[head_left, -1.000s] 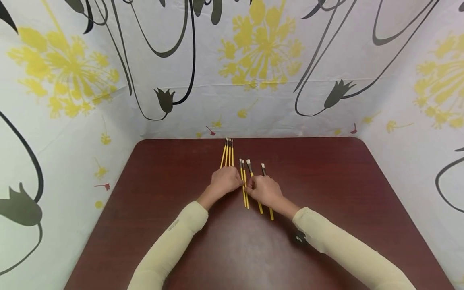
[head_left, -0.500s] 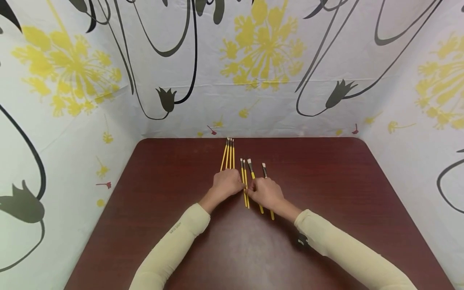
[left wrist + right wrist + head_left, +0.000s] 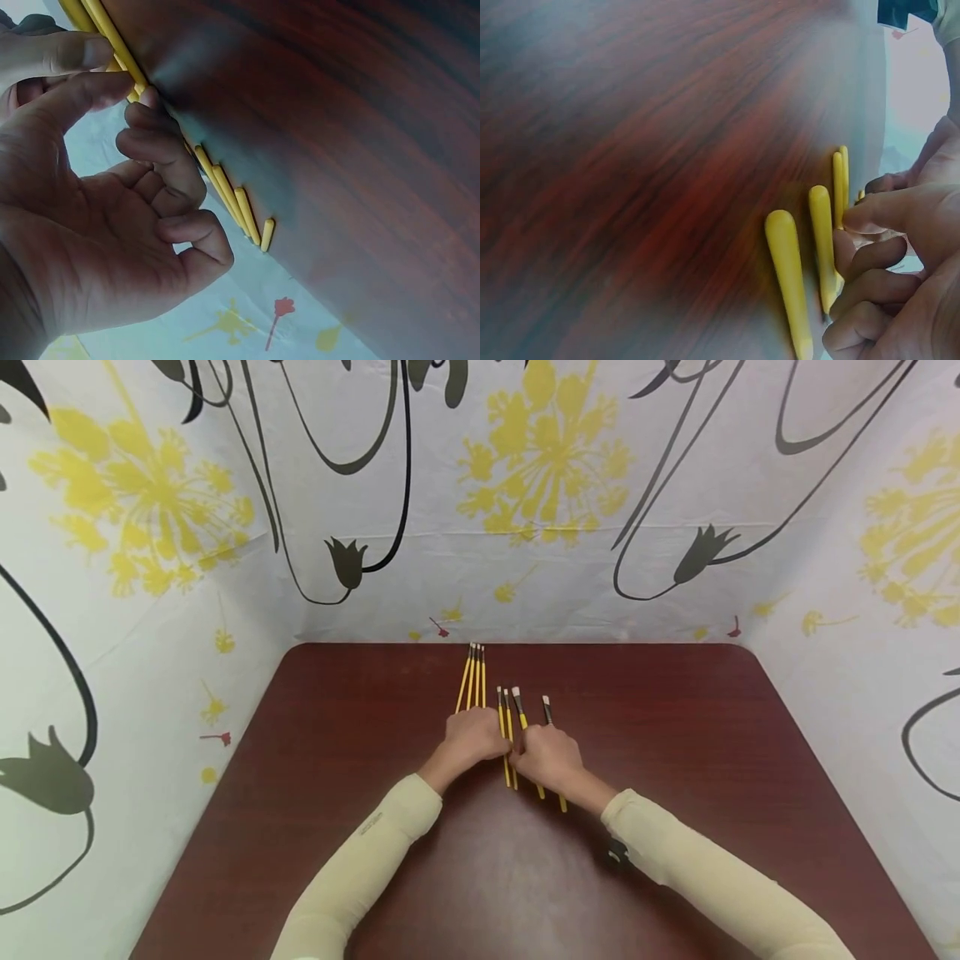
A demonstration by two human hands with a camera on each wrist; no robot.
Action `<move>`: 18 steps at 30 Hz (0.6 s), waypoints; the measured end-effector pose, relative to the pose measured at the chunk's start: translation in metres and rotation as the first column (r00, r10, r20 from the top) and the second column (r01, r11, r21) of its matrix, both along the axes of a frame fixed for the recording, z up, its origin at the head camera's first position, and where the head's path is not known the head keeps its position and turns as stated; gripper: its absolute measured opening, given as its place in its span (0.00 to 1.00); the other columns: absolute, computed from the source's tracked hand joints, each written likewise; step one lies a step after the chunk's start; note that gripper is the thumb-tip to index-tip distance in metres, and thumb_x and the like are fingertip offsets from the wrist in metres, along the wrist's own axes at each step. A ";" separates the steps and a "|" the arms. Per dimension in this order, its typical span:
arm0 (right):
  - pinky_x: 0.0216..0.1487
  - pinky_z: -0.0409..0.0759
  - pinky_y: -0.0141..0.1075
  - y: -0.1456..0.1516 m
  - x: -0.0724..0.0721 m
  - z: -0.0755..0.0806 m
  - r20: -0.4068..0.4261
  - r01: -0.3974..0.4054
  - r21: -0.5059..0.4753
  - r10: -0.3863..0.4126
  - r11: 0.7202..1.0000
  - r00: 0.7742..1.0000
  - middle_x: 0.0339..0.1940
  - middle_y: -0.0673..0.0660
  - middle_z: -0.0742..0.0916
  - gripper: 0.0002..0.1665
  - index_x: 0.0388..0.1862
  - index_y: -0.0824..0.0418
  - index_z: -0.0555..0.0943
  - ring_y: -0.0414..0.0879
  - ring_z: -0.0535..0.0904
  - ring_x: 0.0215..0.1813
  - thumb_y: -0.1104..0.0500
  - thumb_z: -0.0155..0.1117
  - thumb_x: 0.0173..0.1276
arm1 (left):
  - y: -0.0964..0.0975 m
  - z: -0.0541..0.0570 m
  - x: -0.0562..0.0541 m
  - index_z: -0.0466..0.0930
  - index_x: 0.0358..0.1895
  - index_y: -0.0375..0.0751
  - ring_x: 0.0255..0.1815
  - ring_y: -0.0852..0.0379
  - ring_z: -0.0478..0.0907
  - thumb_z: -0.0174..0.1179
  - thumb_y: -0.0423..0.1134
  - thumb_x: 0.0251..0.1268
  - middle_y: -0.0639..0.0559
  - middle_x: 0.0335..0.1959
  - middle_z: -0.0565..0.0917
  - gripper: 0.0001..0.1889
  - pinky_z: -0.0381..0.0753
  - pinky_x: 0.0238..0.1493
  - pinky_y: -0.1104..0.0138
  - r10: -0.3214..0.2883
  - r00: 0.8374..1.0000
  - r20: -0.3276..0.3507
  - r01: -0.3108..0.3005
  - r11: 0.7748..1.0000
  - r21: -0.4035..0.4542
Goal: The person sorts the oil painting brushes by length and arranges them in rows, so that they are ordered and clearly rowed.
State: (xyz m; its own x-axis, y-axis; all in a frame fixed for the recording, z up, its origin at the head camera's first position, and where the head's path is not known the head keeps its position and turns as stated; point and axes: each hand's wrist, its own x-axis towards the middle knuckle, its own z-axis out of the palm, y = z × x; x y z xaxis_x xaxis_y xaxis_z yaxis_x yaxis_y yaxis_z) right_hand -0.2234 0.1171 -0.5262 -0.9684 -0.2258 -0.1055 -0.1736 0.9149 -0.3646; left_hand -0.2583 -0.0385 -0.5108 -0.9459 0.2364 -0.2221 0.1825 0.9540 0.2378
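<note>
Broad pair: two wider yellow-handled paintbrushes [image 3: 541,792], frame centre, passing beneath right hand [image 3: 550,753].
Right hand: pinching slim pair from right.
Slim pair: two thin yellow-handled paintbrushes [image 3: 502,718], frame centre, between hands; axis running away, tips slightly leftward.
Left hand [image 3: 476,733]: curled, fingertips pinching same pair; equally near.

Curtained-off table nook; the kind of room cannot be told.
A dark reddish, wood-grained table [image 3: 480,877] with rounded far corners spreads from the centre to six o'clock; white, creased sheeting [image 3: 465,564] stands round it at nine, twelve and three o'clock, printed with yellow flower heads [image 3: 553,460] and grey-green tulips [image 3: 347,565].
</note>
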 end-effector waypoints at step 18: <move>0.20 0.74 0.47 -0.004 0.003 0.001 -0.040 0.021 0.101 -0.017 0.995 0.999 0.13 0.51 0.80 0.22 0.10 0.50 0.74 0.50 0.77 0.17 0.49 0.67 0.62 | 0.007 -0.002 0.004 0.64 0.12 0.54 0.17 0.58 0.67 0.66 0.53 0.60 0.58 0.12 0.65 0.24 0.69 0.21 0.61 0.003 1.000 -0.028 -0.004 0.999 -0.043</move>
State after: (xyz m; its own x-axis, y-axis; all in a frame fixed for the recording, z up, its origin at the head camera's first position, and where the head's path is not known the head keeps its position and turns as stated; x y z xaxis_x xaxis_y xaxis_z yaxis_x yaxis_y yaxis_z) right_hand -0.2201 0.1134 -0.5257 -0.9763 -0.1973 -0.0891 -0.1680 0.9500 -0.2631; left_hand -0.2538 -0.0312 -0.5126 -0.9527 0.2235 -0.2057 0.1849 0.9640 0.1911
